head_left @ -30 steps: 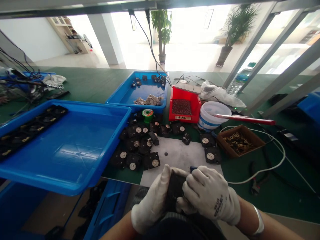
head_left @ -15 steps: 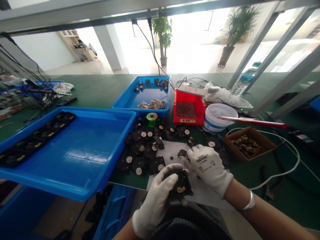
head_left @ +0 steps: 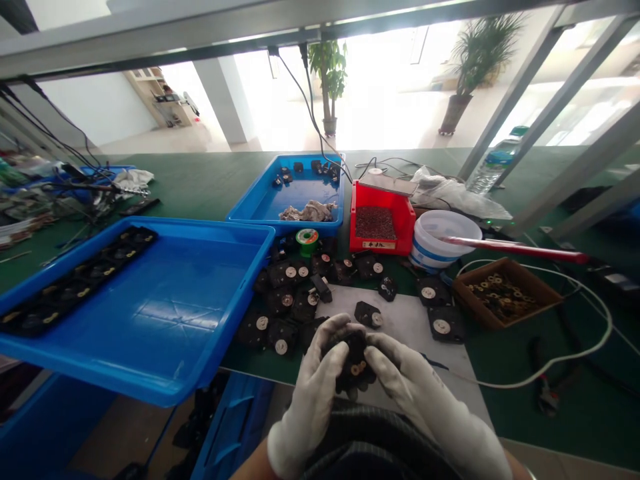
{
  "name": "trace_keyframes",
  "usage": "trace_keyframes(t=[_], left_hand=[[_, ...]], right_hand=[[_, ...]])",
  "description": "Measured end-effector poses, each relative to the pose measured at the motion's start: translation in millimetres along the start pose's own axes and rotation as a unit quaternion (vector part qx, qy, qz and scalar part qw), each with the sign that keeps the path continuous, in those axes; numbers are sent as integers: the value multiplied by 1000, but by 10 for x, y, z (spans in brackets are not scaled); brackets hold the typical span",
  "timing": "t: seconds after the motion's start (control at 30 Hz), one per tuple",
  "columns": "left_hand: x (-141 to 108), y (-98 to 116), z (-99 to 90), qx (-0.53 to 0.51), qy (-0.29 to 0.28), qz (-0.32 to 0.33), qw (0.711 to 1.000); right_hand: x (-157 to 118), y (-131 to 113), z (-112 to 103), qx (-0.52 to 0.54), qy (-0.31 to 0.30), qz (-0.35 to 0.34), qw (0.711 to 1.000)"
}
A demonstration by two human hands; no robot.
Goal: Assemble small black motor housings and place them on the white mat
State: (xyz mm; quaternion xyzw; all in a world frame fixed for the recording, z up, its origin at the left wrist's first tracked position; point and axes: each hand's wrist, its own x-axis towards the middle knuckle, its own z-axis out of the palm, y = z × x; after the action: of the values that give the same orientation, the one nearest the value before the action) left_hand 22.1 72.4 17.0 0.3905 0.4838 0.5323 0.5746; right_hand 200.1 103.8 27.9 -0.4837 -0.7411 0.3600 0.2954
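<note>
My left hand [head_left: 313, 383] and my right hand [head_left: 413, 377], both in white work gloves, meet low in the middle of the view. Between them they grip a black plastic part [head_left: 356, 367] with small round brass and white rings on its face. The fingers hide most of it. A smaller black part [head_left: 369, 315] lies just beyond my fingertips on a white sheet [head_left: 405, 327]. Several similar black parts with round metal centres [head_left: 287, 297] lie in a loose heap to the left of that sheet.
A large blue tray [head_left: 150, 313] holds a row of black parts at left. Beyond stand a smaller blue tray [head_left: 285, 200], a red bin [head_left: 383, 220] of dark granules, a white tub [head_left: 440, 240], a red-handled tool [head_left: 515, 248], and a cardboard tray [head_left: 505, 293] of brass rings.
My right hand has come back from above the white sheet and now grips the black part with my left hand. The view has shifted slightly.
</note>
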Motion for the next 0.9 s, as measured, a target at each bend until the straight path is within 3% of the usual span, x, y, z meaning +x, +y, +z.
trace_keyframes(t=[0.1,0.17,0.4,0.9], left_hand=[[2,-42,-13,26,-17,13,999],[-4,-64,-38,38,-22,7,999],[57,-177,-35,19,19,-44,999],[28,-153,44,-68,18,-37,997]], right_hand=[[16,-18,96,254,14,139,957],[24,13,112,301,35,181,936],[-56,143,119,285,104,155,940],[-119,145,223,272,125,106,948]])
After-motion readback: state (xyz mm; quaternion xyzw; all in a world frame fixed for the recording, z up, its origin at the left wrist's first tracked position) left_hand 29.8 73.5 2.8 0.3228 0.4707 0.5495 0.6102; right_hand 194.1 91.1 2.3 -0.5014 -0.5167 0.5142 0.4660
